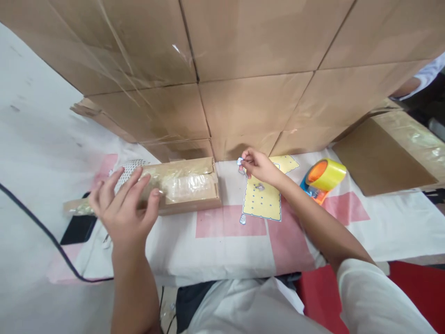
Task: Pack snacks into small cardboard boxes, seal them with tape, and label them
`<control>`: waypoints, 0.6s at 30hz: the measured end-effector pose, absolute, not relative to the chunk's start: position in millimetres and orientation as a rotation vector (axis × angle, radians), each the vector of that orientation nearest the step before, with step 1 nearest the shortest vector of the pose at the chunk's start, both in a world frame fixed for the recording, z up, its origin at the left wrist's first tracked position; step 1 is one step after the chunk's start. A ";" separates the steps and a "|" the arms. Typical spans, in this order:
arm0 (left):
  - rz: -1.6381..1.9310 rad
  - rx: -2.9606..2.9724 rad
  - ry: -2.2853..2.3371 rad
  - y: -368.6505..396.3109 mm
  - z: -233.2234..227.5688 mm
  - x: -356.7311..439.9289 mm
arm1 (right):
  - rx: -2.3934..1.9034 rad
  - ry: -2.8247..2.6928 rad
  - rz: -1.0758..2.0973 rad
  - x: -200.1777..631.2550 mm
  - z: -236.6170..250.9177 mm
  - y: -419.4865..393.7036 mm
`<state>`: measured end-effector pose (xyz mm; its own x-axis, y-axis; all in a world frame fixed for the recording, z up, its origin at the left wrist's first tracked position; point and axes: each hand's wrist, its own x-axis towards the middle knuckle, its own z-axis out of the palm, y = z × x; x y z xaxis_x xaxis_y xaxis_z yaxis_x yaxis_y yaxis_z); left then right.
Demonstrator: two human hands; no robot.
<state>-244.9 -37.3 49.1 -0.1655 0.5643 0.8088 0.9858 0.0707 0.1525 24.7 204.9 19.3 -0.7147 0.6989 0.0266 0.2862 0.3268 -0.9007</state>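
Observation:
My left hand (127, 208) is open, fingers spread, over the left part of a long taped cardboard box (189, 185); whether it touches the box I cannot tell. Between the fingertips of my right hand (259, 166) is a small white piece with a blue edge (239, 161), like a paper cut-out or sticker. Below that hand lies a yellow sheet with blue dots and a scalloped edge (262, 204). One small grey-white piece (259, 186) rests on the sheet, and a similar piece (242, 219) lies by its lower left corner.
Stacked cardboard boxes (257, 102) wall off the back. At right stand a tape dispenser with yellow tape (330, 175) and an open carton (382, 155). A black phone-like object (78, 228) and a dark cable (45, 227) are at left. Another person's sleeve (429, 76) shows at far right.

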 end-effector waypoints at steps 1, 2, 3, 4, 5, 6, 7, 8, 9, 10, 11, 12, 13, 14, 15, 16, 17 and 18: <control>-1.028 -1.548 -1.696 -36.9 53.2 -230.8 | -0.763 -2.114 1.466 25.2 25.0 199.5; -1.093 -1.587 -1.611 -35.3 58.0 -215.4 | -0.678 -2.077 1.516 25.5 31.1 193.6; -1.137 -1.685 -1.534 -32.1 63.6 -199.9 | -0.620 -2.083 1.505 25.9 37.4 187.3; -1.134 -1.796 -1.493 -27.0 70.1 -185.4 | -0.579 -2.107 1.470 26.4 43.7 180.8; -1.093 -1.902 -1.468 -20.0 77.4 -173.0 | -0.545 -2.133 1.435 27.4 50.1 174.3; -1.040 -1.976 -1.479 -11.3 85.4 -163.3 | -0.513 -2.152 1.408 28.6 56.4 168.1; -0.991 -2.032 -1.534 -1.3 93.7 -156.7 | -0.471 -2.157 1.388 30.3 62.7 162.3; -0.970 -2.086 -1.600 9.0 101.9 -152.8 | -0.423 -2.157 1.374 32.4 68.7 156.9; -0.985 -2.144 -1.670 18.9 109.4 -151.1 | -0.376 -2.153 1.362 34.7 74.4 152.2; -1.030 -2.216 -1.729 27.6 115.7 -150.9 | -0.331 -2.149 1.349 37.1 79.7 148.1; -1.090 -2.296 -1.760 34.6 120.3 -151.4 | -0.291 -2.148 1.338 39.6 84.5 144.7; -1.143 -2.368 -1.770 39.7 123.1 -152.0 | -0.257 -2.156 1.330 41.9 88.5 142.2; -1.181 -2.415 -1.763 42.9 123.9 -152.4 | -0.236 -2.171 1.322 43.7 91.6 140.5; -1.197 -2.434 -1.750 44.5 123.0 -152.4 | -0.234 -2.190 1.306 45.0 93.8 139.8; -1.188 -2.429 -1.733 44.9 121.0 -152.0 | -0.247 -2.205 1.277 45.5 94.9 139.9; -1.162 -2.408 -1.721 44.6 118.5 -151.6 | -0.270 -2.213 1.241 45.2 94.8 141.0; -1.134 -2.380 -1.710 44.0 116.0 -151.3 | -0.296 -2.210 1.205 44.1 93.6 143.0; -1.104 -2.355 -1.707 43.4 114.2 -151.4 | -0.316 -2.200 1.175 42.3 91.1 145.7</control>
<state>-151.4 43.4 114.2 0.1462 0.8198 0.5538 0.8412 -0.3976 0.3665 42.3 145.7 91.1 -0.7807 0.4737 0.4076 -0.0753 0.5762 -0.8139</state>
